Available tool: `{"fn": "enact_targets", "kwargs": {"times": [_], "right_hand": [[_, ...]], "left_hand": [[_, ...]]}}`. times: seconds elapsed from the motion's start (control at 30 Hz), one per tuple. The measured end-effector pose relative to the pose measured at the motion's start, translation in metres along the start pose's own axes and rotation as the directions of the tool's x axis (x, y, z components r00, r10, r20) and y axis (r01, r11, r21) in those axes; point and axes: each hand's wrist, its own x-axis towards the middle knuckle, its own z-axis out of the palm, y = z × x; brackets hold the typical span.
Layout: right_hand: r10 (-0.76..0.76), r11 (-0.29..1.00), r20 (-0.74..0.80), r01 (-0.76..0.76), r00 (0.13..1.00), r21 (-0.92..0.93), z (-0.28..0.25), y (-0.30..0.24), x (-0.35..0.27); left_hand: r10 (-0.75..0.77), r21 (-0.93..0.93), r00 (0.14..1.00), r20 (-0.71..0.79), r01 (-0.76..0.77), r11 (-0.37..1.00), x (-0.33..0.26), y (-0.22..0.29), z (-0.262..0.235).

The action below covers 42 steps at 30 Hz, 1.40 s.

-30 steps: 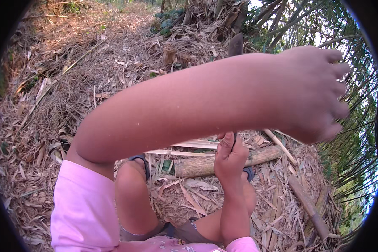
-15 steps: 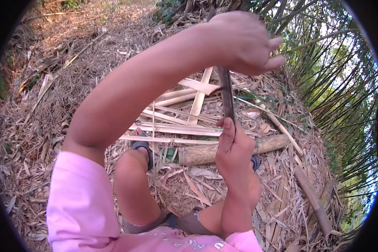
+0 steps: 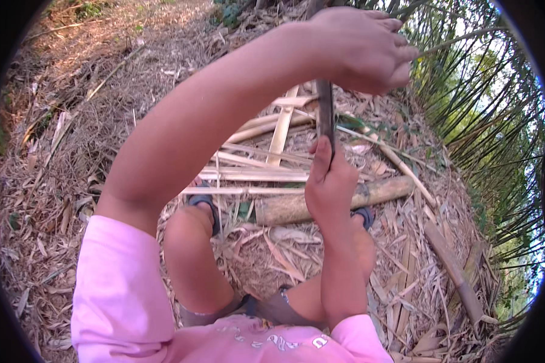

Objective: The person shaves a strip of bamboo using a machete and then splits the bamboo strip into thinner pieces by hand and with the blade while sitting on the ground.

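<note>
My right hand (image 3: pixel 333 181) is closed round the lower end of a long, dark machete (image 3: pixel 325 115), held upright in front of me with the thumb along it. My left arm crosses in front of the machete and hides its middle part; its top end shows above the forearm. My left hand (image 3: pixel 369 51) is high at the upper right, back toward me, fingers stretched out to the right. Whether its palm touches the blade is hidden. Below lie several pale split bamboo strips (image 3: pixel 260 175) and a thick bamboo piece (image 3: pixel 284 209).
My sandalled feet (image 3: pixel 203 202) stand on either side of the thick bamboo piece. Dry leaves and bamboo scraps (image 3: pixel 284 260) cover the ground. A brown bamboo pole (image 3: pixel 454 275) lies at the right, and thin standing bamboo (image 3: pixel 484 127) grows beyond it.
My right hand has moved up slightly with the machete. My left hand has risen a little and its fingers have stretched out more. The view has shifted slightly.
</note>
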Motion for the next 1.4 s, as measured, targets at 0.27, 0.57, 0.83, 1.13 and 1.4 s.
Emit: {"fn": "enact_targets", "kwargs": {"times": [0.27,0.57,0.83,1.13,1.4], "right_hand": [[-0.017,0.998,-0.025,0.018,1.0,0.062,-0.001,0.017,-0.012],[-0.003,0.995,0.015,0.002,1.0,0.096,-0.003,-0.005,-0.018],[0.017,1.0,-0.016,-0.016,1.0,0.006,-0.01,0.021,-0.008],[0.043,0.997,0.045,-0.045,0.998,0.056,-0.002,0.008,-0.023],[0.088,0.996,0.086,-0.089,0.992,0.013,0.005,0.019,-0.017]], "left_hand": [[-0.001,-0.005,0.876,0.483,0.005,1.0,0.02,0.019,-0.06],[0.265,-0.032,0.909,0.322,-0.269,0.962,0.058,0.047,-0.12],[0.156,-0.026,0.984,0.086,-0.155,0.988,0.016,0.02,-0.005],[-0.033,0.003,0.943,0.331,0.034,0.999,-0.015,-0.002,-0.015],[-0.127,0.11,0.821,0.556,0.078,0.991,-0.012,-0.003,-0.024]]}}
